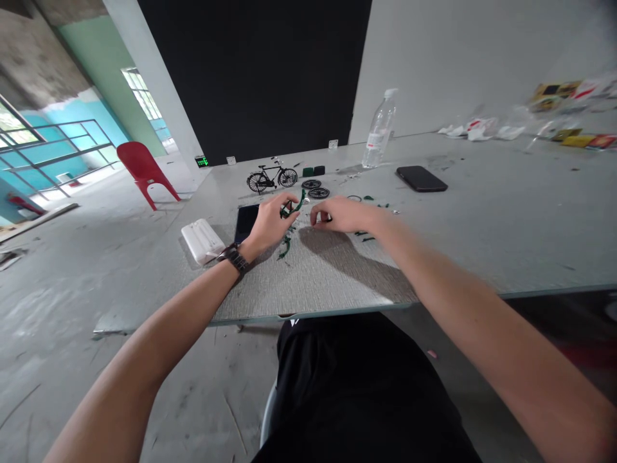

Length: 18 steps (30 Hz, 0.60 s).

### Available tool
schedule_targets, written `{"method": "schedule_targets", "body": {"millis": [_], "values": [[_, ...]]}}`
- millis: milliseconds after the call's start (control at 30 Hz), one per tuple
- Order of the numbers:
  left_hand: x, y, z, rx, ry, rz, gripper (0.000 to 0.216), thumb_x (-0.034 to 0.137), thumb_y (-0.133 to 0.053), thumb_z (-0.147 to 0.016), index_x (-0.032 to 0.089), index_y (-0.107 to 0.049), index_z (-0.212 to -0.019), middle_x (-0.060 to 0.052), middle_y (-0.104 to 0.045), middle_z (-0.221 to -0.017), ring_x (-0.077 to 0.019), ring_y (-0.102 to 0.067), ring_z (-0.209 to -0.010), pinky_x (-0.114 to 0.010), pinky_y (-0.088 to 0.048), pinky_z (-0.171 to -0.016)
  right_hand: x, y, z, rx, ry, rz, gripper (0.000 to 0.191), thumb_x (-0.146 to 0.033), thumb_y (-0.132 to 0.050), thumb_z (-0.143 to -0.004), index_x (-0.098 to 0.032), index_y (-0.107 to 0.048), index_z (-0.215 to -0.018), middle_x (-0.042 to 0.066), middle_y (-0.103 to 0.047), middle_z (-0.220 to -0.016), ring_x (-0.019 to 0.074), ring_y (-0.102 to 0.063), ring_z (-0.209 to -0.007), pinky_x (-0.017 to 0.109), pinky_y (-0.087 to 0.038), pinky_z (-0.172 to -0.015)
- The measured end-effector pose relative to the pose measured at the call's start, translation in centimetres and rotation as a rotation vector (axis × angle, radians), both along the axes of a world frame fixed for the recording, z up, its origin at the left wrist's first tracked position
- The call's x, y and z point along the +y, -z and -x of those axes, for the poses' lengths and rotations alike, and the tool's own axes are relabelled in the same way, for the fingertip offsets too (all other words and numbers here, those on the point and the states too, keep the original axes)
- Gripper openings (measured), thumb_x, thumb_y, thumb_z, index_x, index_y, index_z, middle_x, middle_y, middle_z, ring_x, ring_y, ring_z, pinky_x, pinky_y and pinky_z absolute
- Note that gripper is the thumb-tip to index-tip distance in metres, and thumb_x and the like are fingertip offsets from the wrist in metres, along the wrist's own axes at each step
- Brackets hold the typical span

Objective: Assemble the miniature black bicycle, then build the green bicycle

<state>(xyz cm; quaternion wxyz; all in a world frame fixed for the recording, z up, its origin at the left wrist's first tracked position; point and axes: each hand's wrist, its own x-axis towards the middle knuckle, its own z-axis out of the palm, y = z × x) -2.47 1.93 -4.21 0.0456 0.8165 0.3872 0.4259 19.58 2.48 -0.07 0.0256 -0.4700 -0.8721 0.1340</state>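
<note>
On the table (457,231), a model bicycle (272,178) stands behind two loose wheels (315,188) and the frame part (295,206); a bottle (380,130) and a phone (421,179) lie to the right, a case (202,241) to the left.

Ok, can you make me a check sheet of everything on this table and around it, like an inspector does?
Surface: grey table, worn and dusty-looking.
Job's things: green frame piece between the hands; two loose wheels just behind it; small green bits near the left wrist.
Clutter: whole model bicycle, water bottle, black phone, white case, packets at the far right.
Hands: left hand pinches the green frame piece; right hand has its fingers curled close by, grip unclear.
Cables: nothing seen.
Surroundings: red chair, bare floor, dark wall panel.
</note>
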Motion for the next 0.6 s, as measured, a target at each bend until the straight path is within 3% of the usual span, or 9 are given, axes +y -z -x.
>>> {"method": "schedule_targets", "body": {"millis": [600], "values": [[0.01,-0.02,-0.05,-0.012,0.018,-0.007,0.020,0.013,-0.070,-0.089,0.024,-0.064,-0.104,-0.003,-0.074,-0.101,-0.0185,-0.066,-0.090,-0.035,-0.051,-0.084,-0.37,-0.25,0.31,0.021,-0.032,0.077,0.016,-0.032,-0.062,-0.094,-0.027,-0.073,-0.105,0.008,-0.072,-0.096,0.0210,-0.063,-0.074,0.037,-0.044,-0.069]]}}
